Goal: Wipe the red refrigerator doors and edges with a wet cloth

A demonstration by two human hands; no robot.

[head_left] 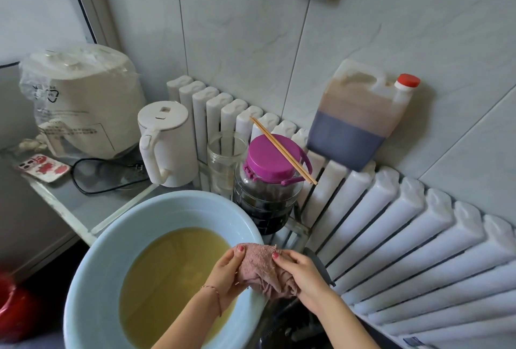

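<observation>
A pinkish-brown cloth [261, 267] is bunched between both my hands over the right rim of a pale blue basin [92, 259] filled with yellowish water. My left hand [229, 273] grips the cloth's left side. Its right side is held by my right hand [303, 276]. The cloth hangs in twisted folds below my fingers. The red refrigerator is not in view.
Behind the basin stand a purple-lidded jar [272, 181] with chopsticks [283, 150] across it, an empty glass jar [226, 158], a white kettle [167, 143] and a bagged rice cooker [81, 100]. A white radiator [391, 237] runs along the right, carrying a jug [360, 117]. A phone [43, 167] lies left.
</observation>
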